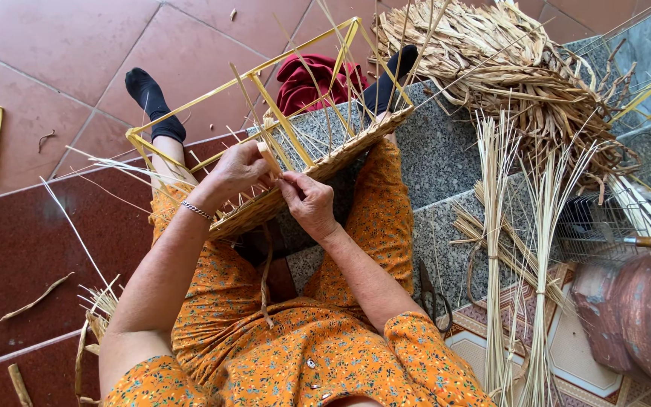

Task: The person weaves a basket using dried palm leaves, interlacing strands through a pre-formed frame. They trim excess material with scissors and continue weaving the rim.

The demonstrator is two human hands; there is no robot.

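The half-woven straw basket on its yellow wire frame (pixel 295 162) rests tilted across the person's knees, light and stiff. The left hand (pixel 236 173) and right hand (pixel 306 202) each pinch a flat, pliable tan fibre strip (pixel 269 158) at the woven edge; it looks prone to kinking, so is best held close to the weave.

A frame (pixel 265 105) is resting on the person's lap, with both hands on its woven base (pixel 325 162). Straw (pixel 506 68) is piling up to the right, bundles (pixel 544 249) are lying nearer, and scissors (pixel 432 294) are lying beside the right arm.
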